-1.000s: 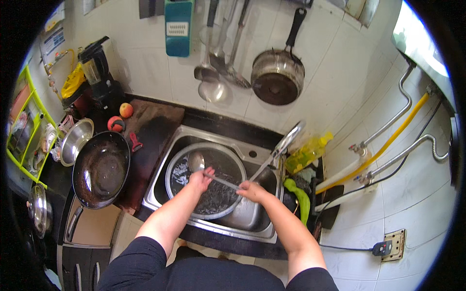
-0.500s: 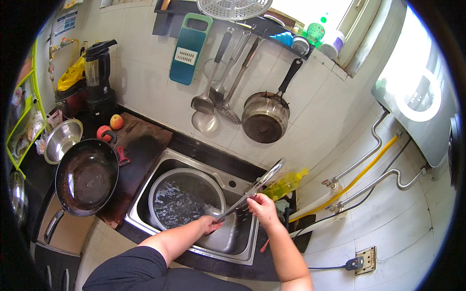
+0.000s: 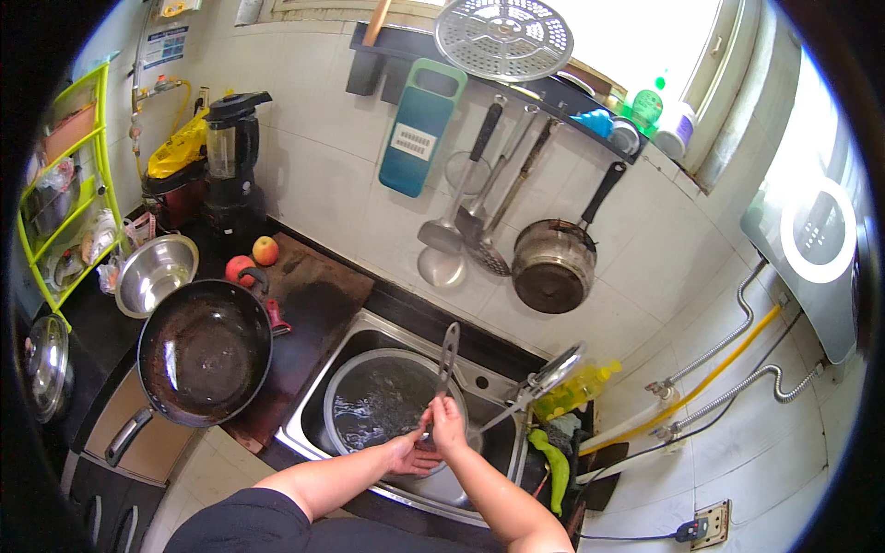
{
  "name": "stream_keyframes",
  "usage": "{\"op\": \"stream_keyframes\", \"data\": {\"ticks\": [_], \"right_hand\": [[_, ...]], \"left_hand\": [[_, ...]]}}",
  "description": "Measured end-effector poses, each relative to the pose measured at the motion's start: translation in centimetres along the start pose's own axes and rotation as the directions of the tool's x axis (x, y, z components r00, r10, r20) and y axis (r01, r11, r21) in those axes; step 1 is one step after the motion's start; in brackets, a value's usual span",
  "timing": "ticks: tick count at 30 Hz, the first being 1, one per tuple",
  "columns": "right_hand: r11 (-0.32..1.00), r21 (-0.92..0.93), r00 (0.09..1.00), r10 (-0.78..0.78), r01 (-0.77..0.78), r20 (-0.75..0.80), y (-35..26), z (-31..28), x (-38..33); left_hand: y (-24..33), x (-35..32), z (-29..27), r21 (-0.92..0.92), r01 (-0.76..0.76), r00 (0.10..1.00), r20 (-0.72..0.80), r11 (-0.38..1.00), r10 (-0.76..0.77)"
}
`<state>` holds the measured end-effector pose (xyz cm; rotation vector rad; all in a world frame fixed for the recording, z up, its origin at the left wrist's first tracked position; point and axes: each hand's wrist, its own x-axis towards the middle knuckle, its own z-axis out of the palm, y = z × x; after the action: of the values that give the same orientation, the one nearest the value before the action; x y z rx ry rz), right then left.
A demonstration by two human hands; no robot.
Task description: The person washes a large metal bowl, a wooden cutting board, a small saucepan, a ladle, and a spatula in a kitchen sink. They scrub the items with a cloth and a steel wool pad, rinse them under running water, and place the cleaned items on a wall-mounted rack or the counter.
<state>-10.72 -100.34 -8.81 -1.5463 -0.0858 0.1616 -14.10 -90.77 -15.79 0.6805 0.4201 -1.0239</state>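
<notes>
Over the sink [image 3: 304, 405], my right hand [image 3: 449, 429] is closed round the lower part of a metal utensil. Its long slotted handle [image 3: 449, 355] points up, while the head is hidden behind my hands, so its exact kind does not show. Just below and to the left, my left hand [image 3: 412, 455] is held palm up with fingers stretched out, against or very close to the utensil's lower end. A wide metal basin [image 3: 330, 405] of water sits in the sink, beyond my hands. Water runs from the faucet [image 3: 558, 369] toward the right side of the basin.
A black frying pan [image 3: 205, 355], steel bowl [image 3: 157, 276] and two apples [image 3: 265, 250] are to the left. Right of the sink lie a yellow bottle [image 3: 581, 387] and a long green pepper-like thing [image 3: 553, 465]. Ladles [image 3: 442, 235] and a saucepan [image 3: 555, 267] hang on the wall.
The utensil was slanted between both hands near the faucet; now it points up in my right hand. My right hand moved left, beside my left hand, whose fingers opened. The view shifted.
</notes>
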Motion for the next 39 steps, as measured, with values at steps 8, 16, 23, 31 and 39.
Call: {"op": "stream_keyframes", "data": {"ticks": [8, 16, 23, 31, 39], "right_hand": [[0.994, 0.019, 0.988, -0.104, 0.107, -0.114, -10.6, 6.6, 9.0], [0.369, -0.321, 0.439, -0.880, 0.872, 0.180, -23.1, 6.5, 25.4], [0.897, -0.177, 0.812, -0.442, 0.405, -0.381, -29.3, 9.7, 29.2], [0.935, -0.035, 0.882, -0.345, 0.353, -0.323, -28.9, 10.9, 25.9], [0.588, -0.652, 0.761, -0.648, 0.479, -0.026, -16.8, 10.5, 18.2]], "left_hand": [[1.9, -7.1, -5.8, 0.494, -0.268, 0.924, -0.112, 0.827, 0.366], [1.7, -7.9, -9.4, 0.630, -0.278, 0.801, -0.264, 0.725, 0.537], [1.9, -8.3, -12.5, 0.530, -0.257, 0.836, -0.297, 0.808, 0.461], [1.9, -7.1, -14.0, 0.445, -0.287, 0.839, -0.311, 0.848, 0.447], [1.5, -7.8, -14.8, 0.655, -0.484, 0.457, -0.377, 0.581, 0.806]]}}
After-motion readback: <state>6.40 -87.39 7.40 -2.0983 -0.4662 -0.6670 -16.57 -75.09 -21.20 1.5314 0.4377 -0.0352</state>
